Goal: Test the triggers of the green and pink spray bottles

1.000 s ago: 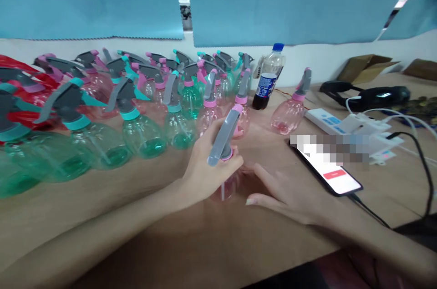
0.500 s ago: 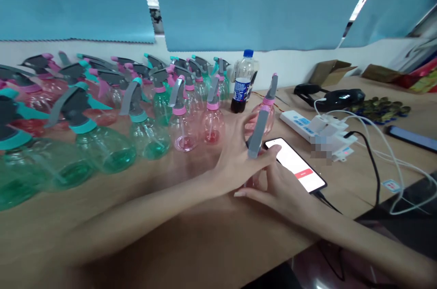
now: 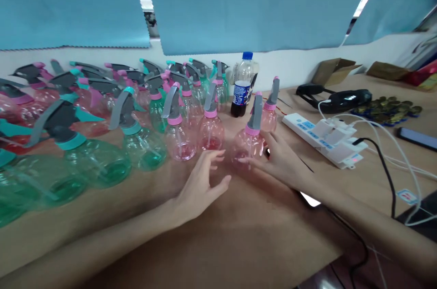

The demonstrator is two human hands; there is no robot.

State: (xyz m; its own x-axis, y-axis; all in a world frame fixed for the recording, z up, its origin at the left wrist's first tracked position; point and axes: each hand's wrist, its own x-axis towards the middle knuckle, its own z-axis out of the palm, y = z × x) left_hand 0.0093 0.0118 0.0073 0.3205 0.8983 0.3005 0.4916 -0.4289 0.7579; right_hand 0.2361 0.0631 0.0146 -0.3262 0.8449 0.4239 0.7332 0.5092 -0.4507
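Observation:
A clear pink spray bottle with a grey trigger head and pink collar stands upright near the middle of the table. My right hand is wrapped round its lower right side, thumb in front. To the left of it, my left hand hangs over the wood with fingers apart and nothing in it. Beyond that hand are a pink spray bottle and a pinkish clear one. Another pink spray bottle stands behind the held one, partly covered by it. My right forearm hides most of a lit phone.
Several green and pink spray bottles crowd the left side. A cola bottle stands at the back. On the right lie a white power strip with cables, a black device, small brass-coloured parts, another phone and an open carton.
My left hand has come off the spray bottle and moved left and down, opening. The bottle now stands upright in view, my right hand still on it. My right arm now covers most of the phone.

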